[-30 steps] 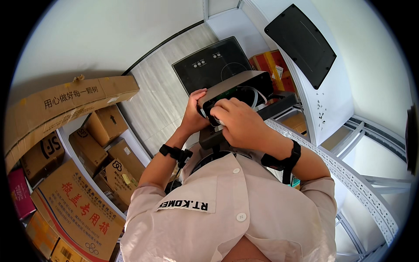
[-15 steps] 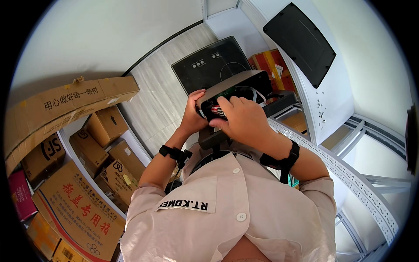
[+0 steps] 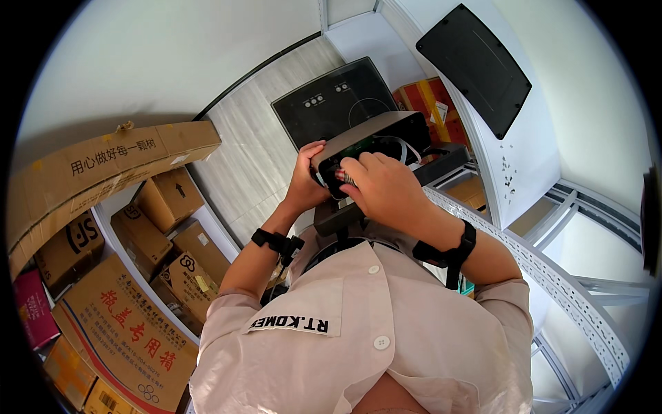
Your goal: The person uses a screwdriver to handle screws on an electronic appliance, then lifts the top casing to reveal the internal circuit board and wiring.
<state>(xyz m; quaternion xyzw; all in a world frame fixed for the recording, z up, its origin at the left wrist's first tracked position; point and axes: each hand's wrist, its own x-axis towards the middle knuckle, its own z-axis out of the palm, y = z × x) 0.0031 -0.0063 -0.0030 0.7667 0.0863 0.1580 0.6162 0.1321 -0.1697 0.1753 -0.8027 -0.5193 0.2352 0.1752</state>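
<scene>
Right fingers (image 3: 354,168) have drawn closer, striped bundle (image 3: 345,177) between them.

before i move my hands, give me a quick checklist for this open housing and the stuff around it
1. Left grip supporting the dark housing: ok, at its left end.
2. Right grip firmly closed on the small reddish part: cannot tell, fingers partly hide it.
3. White cable clear of the fingers: cannot tell, they look close.
4. Black panel set aside: ok, on the white surface.
5. Small dark pieces gathered: not ok, scattered.
</scene>
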